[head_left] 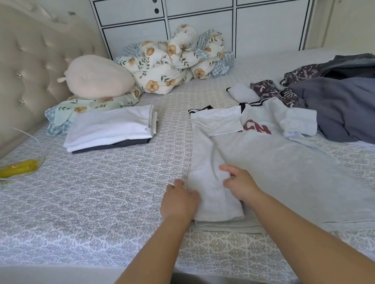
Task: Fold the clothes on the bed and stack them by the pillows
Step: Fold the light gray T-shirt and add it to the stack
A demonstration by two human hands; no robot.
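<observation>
A light grey T-shirt [279, 160] with red letters lies spread on the patterned bed [82, 203], its left side folded inward over the body. My left hand [179, 197] rests with relaxed fingers on the folded flap's left edge. My right hand [239, 180] lies on the flap's right side, fingers bent and thumb raised. A stack of folded clothes [111, 130], white on top and dark at the bottom, sits beside the pillows [99, 77]. Unfolded grey and patterned garments [347, 99] are piled at the right.
A bunched floral quilt [176, 62] lies at the back against white cabinets [199, 2]. A tufted headboard [5, 70] is at the left. A yellow object [11, 169] and a white cable [38, 142] lie near the left edge of the bed.
</observation>
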